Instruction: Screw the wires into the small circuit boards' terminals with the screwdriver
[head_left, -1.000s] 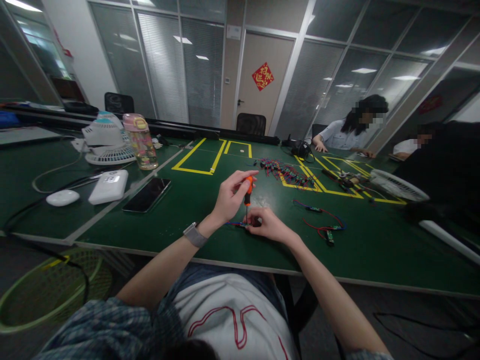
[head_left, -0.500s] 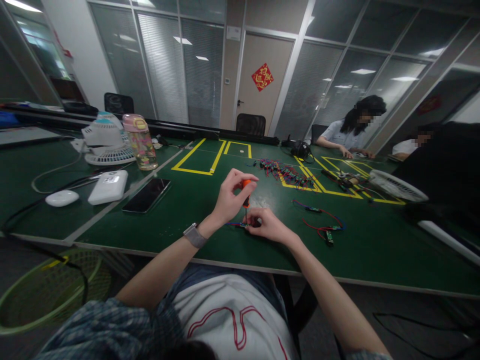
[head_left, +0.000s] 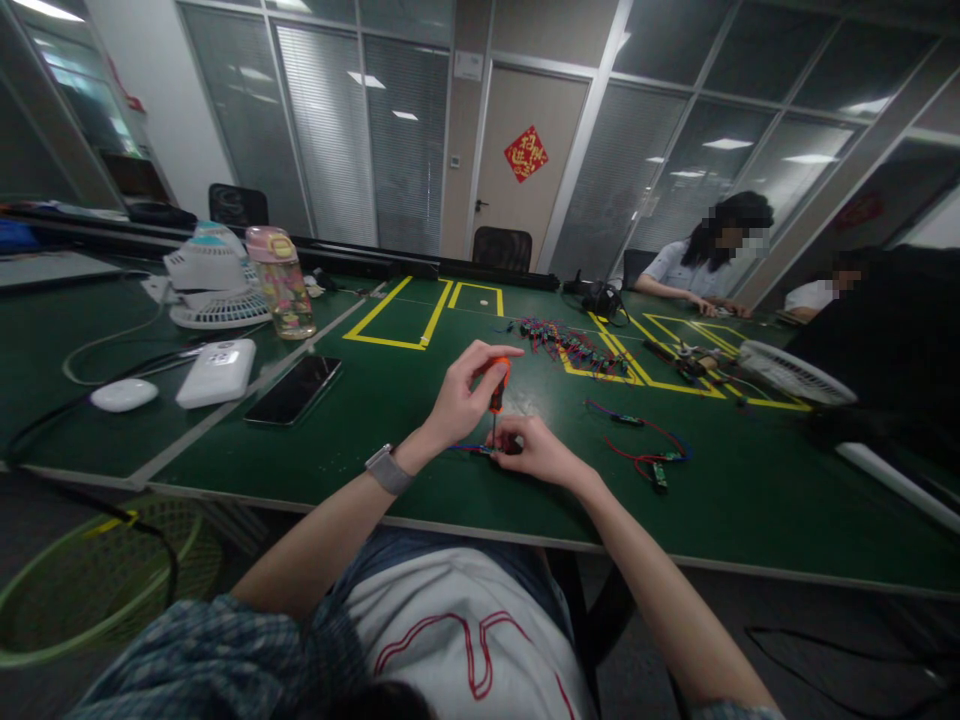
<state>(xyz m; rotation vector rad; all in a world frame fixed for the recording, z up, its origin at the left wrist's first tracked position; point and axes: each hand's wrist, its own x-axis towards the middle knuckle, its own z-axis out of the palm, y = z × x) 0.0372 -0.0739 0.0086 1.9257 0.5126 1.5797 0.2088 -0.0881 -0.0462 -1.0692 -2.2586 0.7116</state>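
Observation:
My left hand (head_left: 469,393) is closed on an orange and black screwdriver (head_left: 499,388), held upright with its shaft pointing down. The screwdriver's tip meets a small circuit board (head_left: 487,451) with red and blue wires, low on the green table (head_left: 405,420). My right hand (head_left: 534,450) pinches that board from the right, and its fingers hide most of it. To the right lie two more wired circuit boards, one farther back (head_left: 627,420) and one nearer (head_left: 659,474).
A heap of wired boards (head_left: 574,345) lies beyond my hands. On the left are a phone (head_left: 294,390), a white power bank (head_left: 217,373), a water bottle (head_left: 281,285) and a fan (head_left: 214,280). A co-worker (head_left: 701,260) sits at the far right.
The screwdriver handle has shifted and turned slightly in my left hand, whose fingers have moved a little to the right. My right hand stays in place on the board.

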